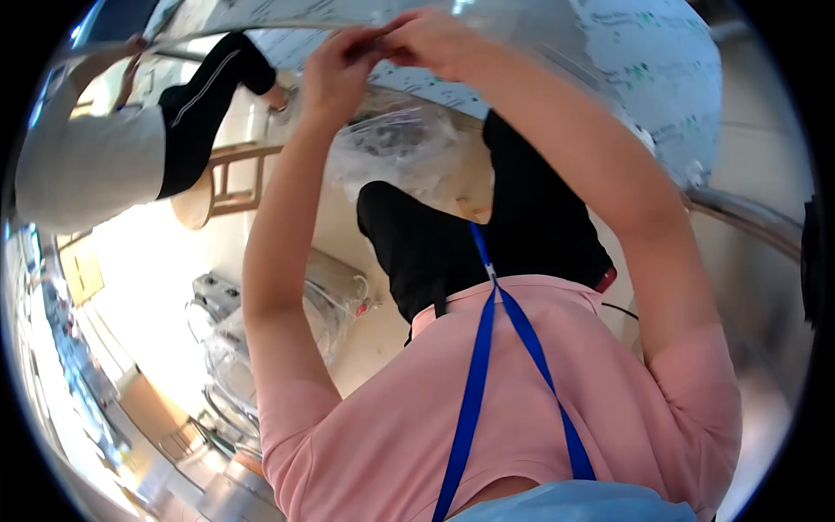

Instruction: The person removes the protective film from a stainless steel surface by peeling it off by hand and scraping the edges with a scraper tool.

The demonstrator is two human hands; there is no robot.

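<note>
My left hand and my right hand meet at the top of the view, above the edge of a table covered with a pale, speckled sheet. The fingers of both hands are closed and press together around the same spot. Whatever they hold, if anything, is too small and dark to make out. Below the hands, a clear plastic bag with grey contents lies beyond my knees.
At the upper left a person in a white top sits on a wooden stool. Plastic-wrapped equipment stands on the floor at left. A metal rail runs along the right.
</note>
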